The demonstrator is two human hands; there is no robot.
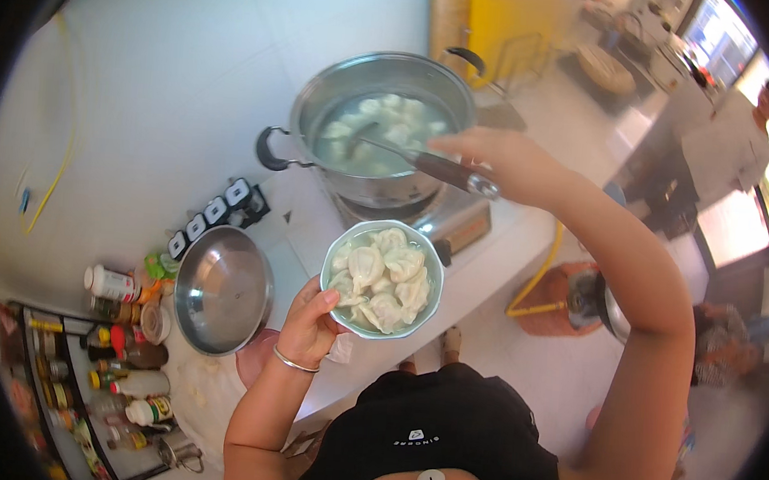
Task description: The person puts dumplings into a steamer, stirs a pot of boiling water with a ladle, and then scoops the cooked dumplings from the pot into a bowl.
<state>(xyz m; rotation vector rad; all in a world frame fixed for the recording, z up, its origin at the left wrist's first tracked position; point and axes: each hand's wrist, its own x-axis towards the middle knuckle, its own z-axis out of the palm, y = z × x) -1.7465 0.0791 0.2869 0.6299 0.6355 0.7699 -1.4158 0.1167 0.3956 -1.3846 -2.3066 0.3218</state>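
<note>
My left hand (309, 319) holds a white bowl (435, 299) by its left rim, with the thumb over the edge. Several pale dumplings (384, 274) sit in liquid inside it. Beyond the bowl, a steel pot (379, 189) with dark handles stands on a gas stove (470, 228). More dumplings (400, 109) float in its cloudy water. My right hand (497, 159) is closed around the dark handle of a ladle (438, 168) at the pot's right side. The ladle's head reaches into the water among the dumplings, too blurred to show its exact shape.
A shiny steel basin (223, 291) rests left of the bowl, near a rack of white-topped seasoning boxes (217, 210). Bottles and jars (138, 383) crowd the lower left. A yellow hose (538, 282) hangs off the counter's right edge. A person (730, 139) stands at the far right.
</note>
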